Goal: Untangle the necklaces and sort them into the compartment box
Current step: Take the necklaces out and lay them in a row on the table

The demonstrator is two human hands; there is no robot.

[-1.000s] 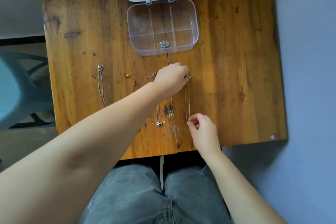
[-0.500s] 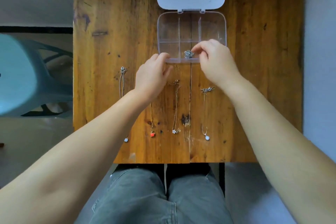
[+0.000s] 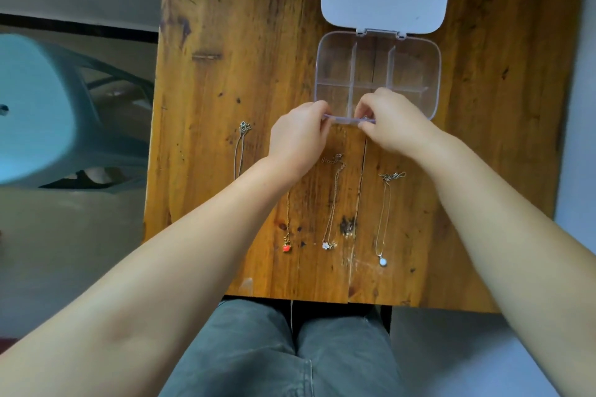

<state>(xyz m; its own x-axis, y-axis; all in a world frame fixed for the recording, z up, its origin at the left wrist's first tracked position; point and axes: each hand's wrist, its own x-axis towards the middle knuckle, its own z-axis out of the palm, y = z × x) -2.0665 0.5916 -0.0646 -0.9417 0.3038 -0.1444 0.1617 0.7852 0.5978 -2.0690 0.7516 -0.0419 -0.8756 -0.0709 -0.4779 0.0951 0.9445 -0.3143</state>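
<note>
Box (image 3: 432,74) open, mostly bare; left hand (image 3: 298,135) pinches its near rim, right hand (image 3: 392,126) grips chain.

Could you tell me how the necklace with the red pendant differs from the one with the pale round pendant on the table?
The red-pendant necklace lies left of the table's seam, its upper chain hidden under the left forearm; the pale round-pendant necklace lies right of the seam and is fully visible. The red one's chain looks gold, the pale one's silver. The pale pendant sits slightly nearer the table's front edge. Both lie stretched out lengthwise, pendants toward the person, untouched by either hand.
</note>
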